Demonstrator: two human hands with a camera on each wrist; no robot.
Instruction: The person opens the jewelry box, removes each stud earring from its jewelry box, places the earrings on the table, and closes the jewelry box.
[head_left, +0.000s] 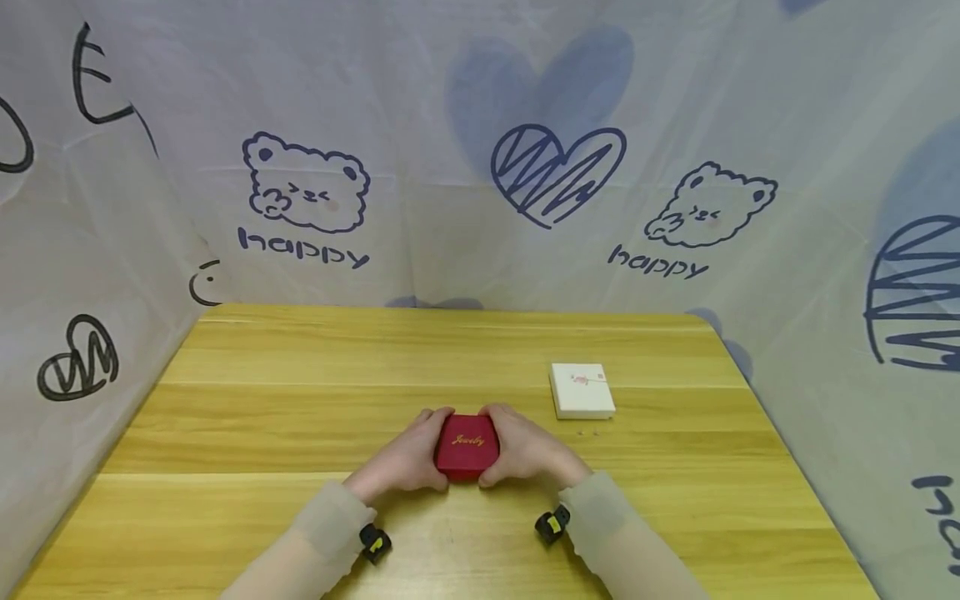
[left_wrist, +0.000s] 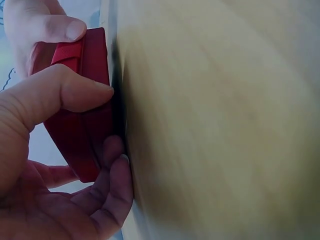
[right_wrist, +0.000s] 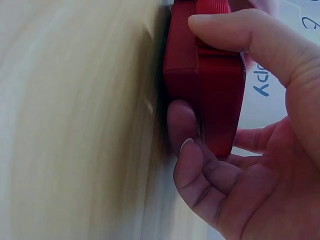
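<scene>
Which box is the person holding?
The red box with gold "Jewelry" lettering, gripped between the left hand and right hand. The white box sits apart on the table, touched by neither hand.

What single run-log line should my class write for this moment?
left fingers: grip red box | right fingers: grip red box | red box: closed | white box: on table, farther right

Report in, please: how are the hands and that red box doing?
Left hand and right hand gripping red box, one each side. Red box closed. White box apart, beyond right hand; seems out of the way.
</scene>
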